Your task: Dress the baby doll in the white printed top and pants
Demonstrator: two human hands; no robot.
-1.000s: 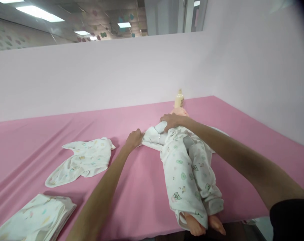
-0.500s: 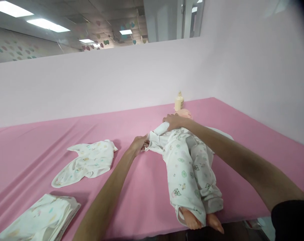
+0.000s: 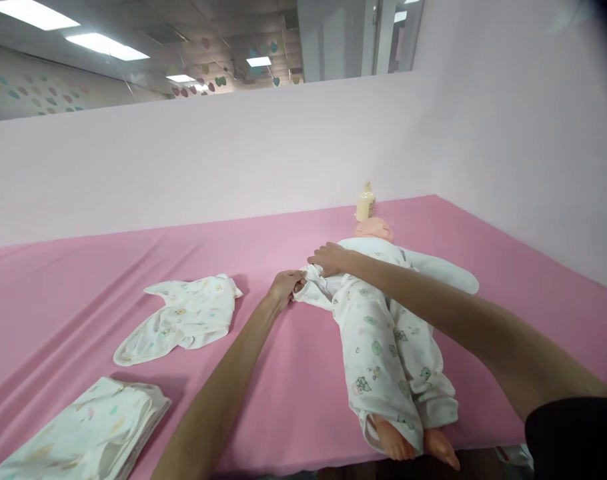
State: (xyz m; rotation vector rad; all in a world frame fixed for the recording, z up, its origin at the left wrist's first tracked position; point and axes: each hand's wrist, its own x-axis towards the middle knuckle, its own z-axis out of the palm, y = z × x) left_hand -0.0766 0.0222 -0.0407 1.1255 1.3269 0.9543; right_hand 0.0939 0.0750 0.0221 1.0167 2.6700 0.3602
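Observation:
A baby doll [image 3: 376, 229] lies on its back, head away from me and bare feet at the near table edge. It wears a white printed outfit [image 3: 378, 347] with a plain white upper part; one long white sleeve [image 3: 446, 270] stretches out to the right. My left hand [image 3: 287, 287] is closed on the open end of a white sleeve [image 3: 314, 292] on the doll's left side as I see it. My right hand [image 3: 330, 259] lies over that same sleeve, fingers bent onto the cloth close to my left hand. The doll's hand on this side is hidden.
A pink sheet [image 3: 263, 413] covers the table, with white walls [image 3: 208, 167] behind and to the right. A pump bottle [image 3: 365, 203] stands beyond the doll's head. To the left lie a small printed cloth garment [image 3: 191, 313] and a folded printed cloth [image 3: 93, 427].
My right hand has slid down the doll's arm toward my left hand, uncovering the doll's chest and head. The left hand keeps hold of the sleeve end. The view has shifted slightly.

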